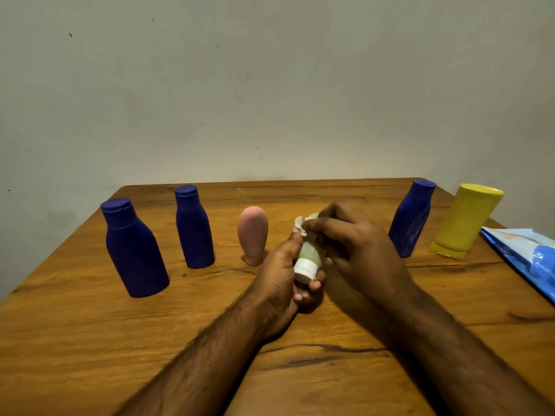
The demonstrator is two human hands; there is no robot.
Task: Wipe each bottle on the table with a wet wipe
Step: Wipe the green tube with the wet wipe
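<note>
Above the wooden bench (90,340), the left hand (280,283) grips a small green bottle (309,256) while the right hand (357,244) presses a white wipe (300,225) to its top, just right of a pink bottle (253,234).

Likely home room; wooden table (90,340) against bare plaster wall (270,85); toiletry bottles (193,226).

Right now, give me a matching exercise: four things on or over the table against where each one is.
Things:
1. pink tube
2. yellow bottle
3. wipes pack
4. pale tube

Places:
A. held in the left hand
B. at the table's right edge
C. standing on its cap, left of the hands
D. between a blue bottle and the pack

Pairs: 1-C, 2-D, 3-B, 4-A
</note>
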